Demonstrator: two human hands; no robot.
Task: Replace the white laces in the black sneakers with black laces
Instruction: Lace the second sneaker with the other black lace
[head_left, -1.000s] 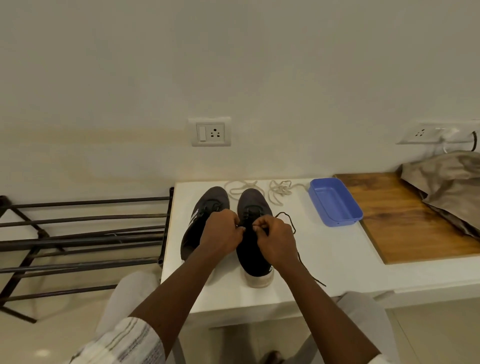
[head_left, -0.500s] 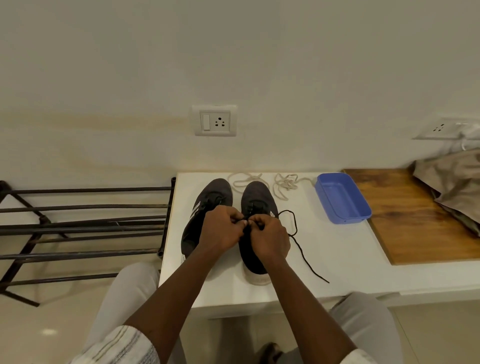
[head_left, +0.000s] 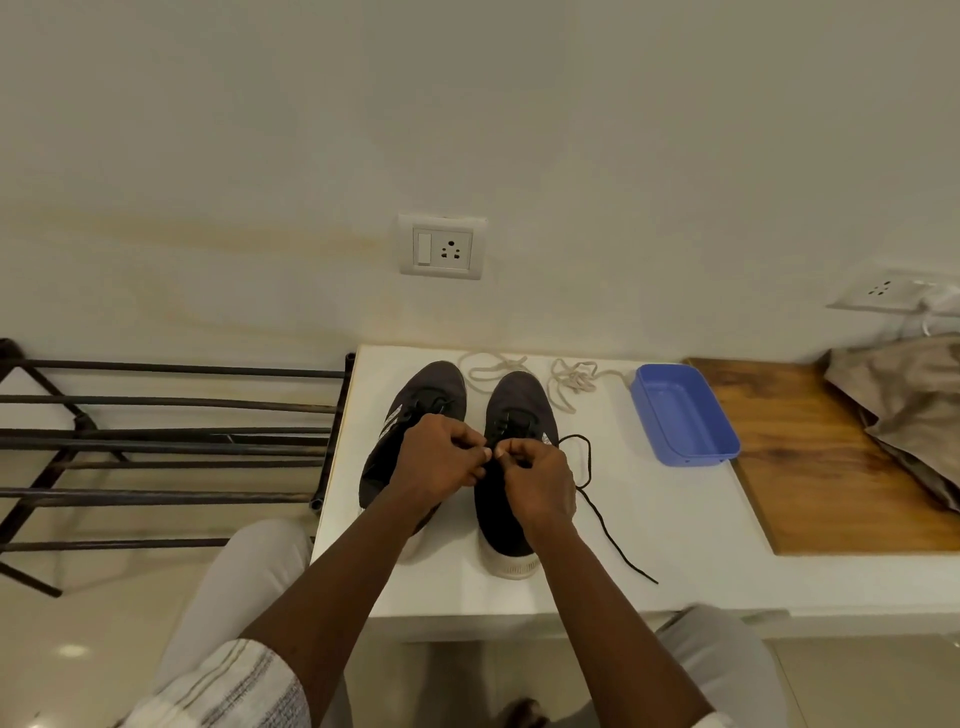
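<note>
Two black sneakers stand side by side on the white table (head_left: 675, 545), toes toward the wall: the left sneaker (head_left: 434, 387) and the right sneaker (head_left: 519, 400). My left hand (head_left: 439, 460) and my right hand (head_left: 537, 480) meet over the right sneaker's eyelets, fingertips pinched on its black lace. The lace's free end (head_left: 608, 525) loops off the right side and trails across the table. Two white laces (head_left: 569, 382) lie loose behind the sneakers. What my fingers pinch is mostly hidden.
A blue plastic tray (head_left: 685, 415) sits right of the sneakers. Beyond it lies a wooden board (head_left: 810, 467) with crumpled beige cloth (head_left: 914, 405). A black metal rack (head_left: 156, 441) stands left of the table. A wall socket (head_left: 441, 247) is above.
The view has dropped slightly. My hands stay together over the right sneaker, fingers working the black lace; the loose end has shifted a little on the table.
</note>
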